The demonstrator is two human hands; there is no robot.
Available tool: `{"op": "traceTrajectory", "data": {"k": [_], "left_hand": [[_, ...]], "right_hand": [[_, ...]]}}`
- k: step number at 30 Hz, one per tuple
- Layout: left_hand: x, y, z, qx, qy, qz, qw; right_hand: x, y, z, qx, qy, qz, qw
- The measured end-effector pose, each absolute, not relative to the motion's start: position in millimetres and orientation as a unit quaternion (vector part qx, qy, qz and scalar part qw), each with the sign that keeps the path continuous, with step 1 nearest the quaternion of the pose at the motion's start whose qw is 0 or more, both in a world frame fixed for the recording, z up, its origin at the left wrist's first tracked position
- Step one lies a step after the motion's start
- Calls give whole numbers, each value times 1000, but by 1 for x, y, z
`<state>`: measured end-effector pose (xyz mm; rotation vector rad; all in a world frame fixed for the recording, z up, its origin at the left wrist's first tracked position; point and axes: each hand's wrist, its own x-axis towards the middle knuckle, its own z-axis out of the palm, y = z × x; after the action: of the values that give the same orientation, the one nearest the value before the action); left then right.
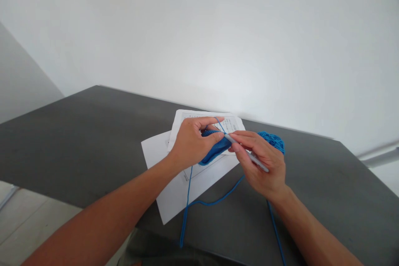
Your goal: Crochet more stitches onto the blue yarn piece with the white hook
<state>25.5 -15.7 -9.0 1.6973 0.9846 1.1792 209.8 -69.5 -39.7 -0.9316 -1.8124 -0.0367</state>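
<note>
A blue crocheted piece [215,151] is pinched in my left hand [195,139], thumb on its near face. The left index finger stretches out with a strand of blue yarn [220,124] looped over it, running down to the hook's tip. My right hand [262,162] grips a grey-handled crochet hook [257,161] like a pencil, its tip end at the top edge of the crocheted piece beside the left thumb. The hook's head is too small to make out. Behind the right hand sits a ball of blue yarn [272,140], partly hidden.
Printed paper sheets [168,199] lie overlapping under the hands on the dark grey table [109,141]. Loose blue yarn [215,203] trails across the table and hangs past its near edge. A white wall [199,41] stands along the far edge.
</note>
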Motion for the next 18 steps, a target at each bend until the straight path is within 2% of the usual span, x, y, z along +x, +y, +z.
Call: {"op": "traceTrajectory", "data": {"k": [5, 10, 12, 18], "left_hand": [[32, -15, -20, 597, 341, 506, 521], [36, -15, -27, 565, 334, 511, 555], [35, -15, -25, 587, 348, 500, 534], [25, -15, -13, 696, 408, 451, 382]], "right_hand": [[202, -71, -36, -458, -629, 162, 607], [193, -73, -30, -474, -553, 344, 592], [194, -72, -30, -464, -550, 358, 596], [202, -70, -28, -457, -586, 324, 586]]}}
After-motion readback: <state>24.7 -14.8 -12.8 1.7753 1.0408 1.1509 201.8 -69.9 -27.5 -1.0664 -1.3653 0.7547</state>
